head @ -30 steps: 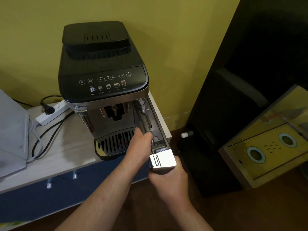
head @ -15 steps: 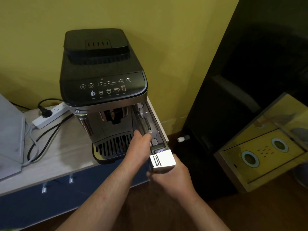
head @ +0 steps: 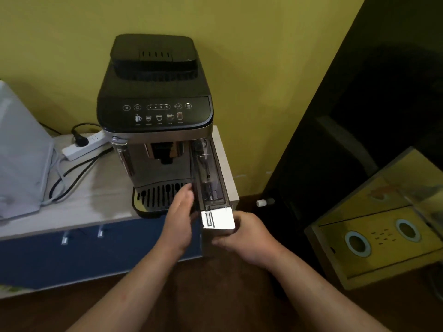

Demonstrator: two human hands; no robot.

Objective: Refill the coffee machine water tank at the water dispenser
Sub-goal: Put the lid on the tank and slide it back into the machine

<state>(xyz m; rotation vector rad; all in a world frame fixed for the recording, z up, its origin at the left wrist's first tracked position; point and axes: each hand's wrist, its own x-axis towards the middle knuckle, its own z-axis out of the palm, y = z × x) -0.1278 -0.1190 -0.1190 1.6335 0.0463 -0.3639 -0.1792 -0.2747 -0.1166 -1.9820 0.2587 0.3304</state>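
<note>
Both hands, left hand [head: 181, 219] and right hand [head: 249, 236], grip the water tank [head: 211, 188] beside the drip tray [head: 158, 195].

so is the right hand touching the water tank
Touching. The head view shows the right hand wrapped around the silver front of the water tank, with no gap visible.

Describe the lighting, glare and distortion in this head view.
Head view: dim, warm light; the water tank has a bright glare on its chrome front cap, held between the left hand and right hand; the black cabinet is lost in shadow; wide-angle bending curves the edges; slightly soft overall.
</note>
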